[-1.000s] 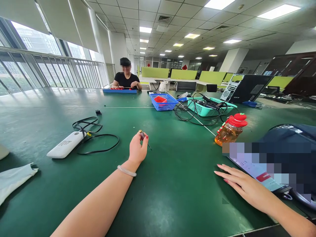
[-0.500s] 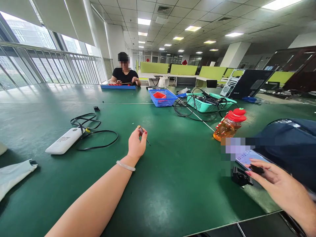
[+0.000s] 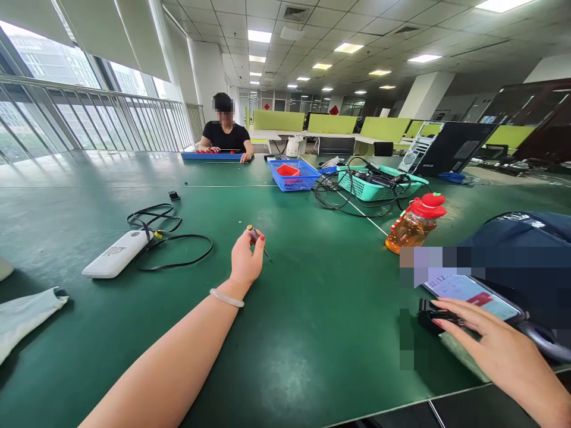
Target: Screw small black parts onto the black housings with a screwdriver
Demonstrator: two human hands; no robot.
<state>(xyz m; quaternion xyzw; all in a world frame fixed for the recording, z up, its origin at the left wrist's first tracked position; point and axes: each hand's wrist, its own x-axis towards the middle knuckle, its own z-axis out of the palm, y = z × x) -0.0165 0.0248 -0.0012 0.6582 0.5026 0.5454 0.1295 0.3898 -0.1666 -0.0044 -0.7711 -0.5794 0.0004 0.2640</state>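
My left hand [image 3: 246,261] rests on the green table, closed around a small screwdriver [image 3: 253,233]. Its dark brown handle has a brass-coloured end, and the thin shaft points down to the right. At the right, my right hand [image 3: 486,339] pinches a small black part, largely hidden by the fingers, right at a black box-like device [image 3: 429,315]. Whether that part touches the device I cannot tell. Just behind these fingers lies a phone [image 3: 495,300] with its screen lit.
Left lies a white power bank [image 3: 118,254] with a looped black cable [image 3: 196,261]. A red-capped bottle [image 3: 413,226], a blue basket [image 3: 297,181] and a green basket [image 3: 375,190] of cables stand farther back. A dark bag [image 3: 530,244] sits right. Another person [image 3: 227,137] sits across the table.
My right hand has moved down and left with the black part, onto the black device, uncovering more of the phone screen. My left hand has hardly moved. The other person's hand has lowered.
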